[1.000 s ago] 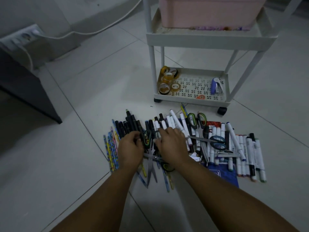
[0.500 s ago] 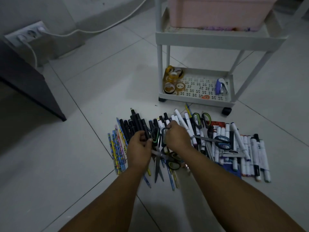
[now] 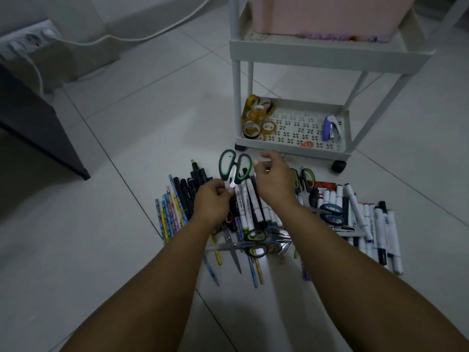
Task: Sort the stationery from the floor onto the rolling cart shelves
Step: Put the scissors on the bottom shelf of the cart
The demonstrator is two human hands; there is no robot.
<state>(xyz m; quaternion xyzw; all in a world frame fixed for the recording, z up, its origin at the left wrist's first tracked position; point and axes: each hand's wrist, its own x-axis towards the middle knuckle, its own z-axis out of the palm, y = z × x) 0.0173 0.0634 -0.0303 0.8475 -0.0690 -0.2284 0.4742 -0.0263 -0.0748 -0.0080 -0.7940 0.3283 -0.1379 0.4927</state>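
One green scissors [image 3: 234, 166] now lifted by left hand [image 3: 212, 201]

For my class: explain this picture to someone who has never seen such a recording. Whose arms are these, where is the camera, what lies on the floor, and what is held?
The camera sits on a person's head, looking down at their own two bare arms. The left hand pinches the blades of green-handled scissors, handles up. The right hand hovers beside them, fingers loosely curled, holding nothing visible. On the tiled floor lie markers, patterned pencils and more scissors. The white cart behind holds tape rolls and a purple stapler on its bottom shelf.
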